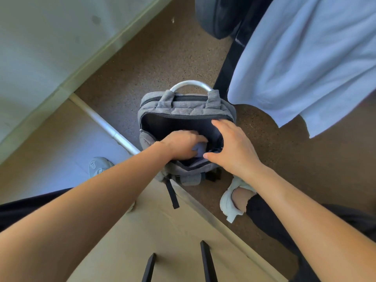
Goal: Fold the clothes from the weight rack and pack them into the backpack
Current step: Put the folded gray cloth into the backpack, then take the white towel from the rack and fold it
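Note:
A grey backpack stands upright on the floor at the centre, its main compartment unzipped and dark inside. My left hand reaches into the opening and is closed on a folded light-blue garment, of which only a small patch shows. My right hand rests on the right side of the opening, fingers spread, holding nothing. A second light-blue garment hangs from the dark weight rack at the upper right.
A black weight plate sits on the rack at the top. My white shoes flank the bag on the brown speckled floor. A white pipe and a pale wall lie to the left. A beige surface lies in the foreground.

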Demonstrator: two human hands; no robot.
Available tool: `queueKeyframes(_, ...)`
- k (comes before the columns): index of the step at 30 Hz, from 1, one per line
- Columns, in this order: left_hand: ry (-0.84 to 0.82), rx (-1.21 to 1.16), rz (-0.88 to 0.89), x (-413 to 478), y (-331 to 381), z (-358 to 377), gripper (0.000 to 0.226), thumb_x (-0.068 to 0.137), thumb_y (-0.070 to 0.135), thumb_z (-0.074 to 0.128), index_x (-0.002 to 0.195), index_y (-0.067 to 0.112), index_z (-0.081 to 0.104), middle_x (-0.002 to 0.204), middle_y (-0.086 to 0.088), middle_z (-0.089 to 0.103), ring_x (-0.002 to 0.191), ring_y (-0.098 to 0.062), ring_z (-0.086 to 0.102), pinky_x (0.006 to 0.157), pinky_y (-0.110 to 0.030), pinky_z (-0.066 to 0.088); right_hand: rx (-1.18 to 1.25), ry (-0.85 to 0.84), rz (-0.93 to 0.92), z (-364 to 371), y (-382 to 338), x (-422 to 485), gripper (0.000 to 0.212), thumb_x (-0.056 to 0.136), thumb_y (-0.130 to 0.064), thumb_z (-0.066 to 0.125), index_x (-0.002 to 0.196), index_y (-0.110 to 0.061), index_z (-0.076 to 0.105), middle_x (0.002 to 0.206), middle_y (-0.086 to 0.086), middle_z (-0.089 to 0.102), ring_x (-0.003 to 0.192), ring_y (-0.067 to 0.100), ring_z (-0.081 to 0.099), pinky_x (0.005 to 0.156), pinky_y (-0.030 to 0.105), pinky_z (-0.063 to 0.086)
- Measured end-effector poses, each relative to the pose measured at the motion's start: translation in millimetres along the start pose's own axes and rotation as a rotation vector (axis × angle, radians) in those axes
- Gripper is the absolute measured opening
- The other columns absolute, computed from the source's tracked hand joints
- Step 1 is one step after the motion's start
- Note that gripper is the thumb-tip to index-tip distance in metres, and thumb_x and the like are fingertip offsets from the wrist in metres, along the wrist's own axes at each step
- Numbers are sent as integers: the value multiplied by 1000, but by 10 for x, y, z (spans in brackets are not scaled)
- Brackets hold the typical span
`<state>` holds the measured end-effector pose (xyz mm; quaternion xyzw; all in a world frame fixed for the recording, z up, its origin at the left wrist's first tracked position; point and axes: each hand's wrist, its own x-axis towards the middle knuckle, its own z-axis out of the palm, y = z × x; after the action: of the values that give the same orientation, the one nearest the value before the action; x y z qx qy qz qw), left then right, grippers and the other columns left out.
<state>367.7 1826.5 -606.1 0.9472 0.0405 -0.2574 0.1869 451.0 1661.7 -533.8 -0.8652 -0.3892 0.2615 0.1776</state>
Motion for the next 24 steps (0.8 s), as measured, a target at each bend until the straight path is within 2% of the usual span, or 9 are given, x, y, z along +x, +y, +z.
queueKeyframes(5,220,-117,2,-401,170,-351,33,92,24,65,124,26,68,111,4,69,101,-21,65,81,-38,52,142,155,-29,-155,-53,-8,68,84,-30,80,145,-20,51,142,0,57,126,19,56,99,36,51)
queueKeyframes(7,313,-172,29,-498,276,-514,25,90,21,63,114,21,71,100,7,68,93,-22,66,74,-35,50,205,246,-38,-266,-97,-22,55,87,-26,77,138,-19,58,133,-1,63,115,16,61,94,32,52)
queueKeyframes(9,387,-217,79,-555,444,-711,26,86,28,56,105,21,72,94,10,71,90,-20,68,73,-36,53,278,355,-32,-404,-119,-42,43,89,-21,75,130,-18,64,123,-1,68,103,13,64,90,32,56)
queueKeyframes(12,484,-316,120,-564,733,-989,26,88,26,58,108,26,74,95,11,77,89,-8,72,78,-35,59,402,566,7,-644,-84,-66,28,88,-16,72,115,-17,70,106,-2,72,85,10,67,80,28,57)
queueKeyframes(15,579,-456,89,-469,971,-1208,29,89,25,63,116,24,74,97,12,77,90,-2,71,85,-36,58,581,822,133,-933,34,-94,20,85,-12,69,105,-14,69,97,1,70,77,10,64,72,20,53)
queueKeyframes(18,644,-671,3,-288,1169,-1385,40,91,22,70,131,24,65,111,8,71,96,-10,69,91,-39,57,735,1107,280,-1279,242,-181,30,82,-9,67,112,-9,64,108,3,60,85,13,61,72,9,46)
queueKeyframes(20,720,-744,-75,-123,1277,-1503,55,91,23,73,143,23,53,131,4,61,112,-17,62,98,-36,53,780,1246,336,-1468,398,-241,39,82,-9,67,120,-9,59,118,5,53,94,12,57,76,8,45)
queueKeyframes(22,767,-813,-134,56,1330,-1627,73,89,28,75,152,21,39,148,1,44,134,-22,49,109,-39,46,802,1282,361,-1560,515,-244,45,84,-9,68,127,-13,56,126,5,47,101,10,56,82,12,49)
queueKeyframes(24,757,-924,-206,227,1349,-1769,95,86,35,78,161,20,22,163,-3,27,150,-25,31,120,-46,36,805,1269,351,-1595,579,-203,42,85,-11,70,124,-17,59,126,1,44,99,6,59,81,16,53)
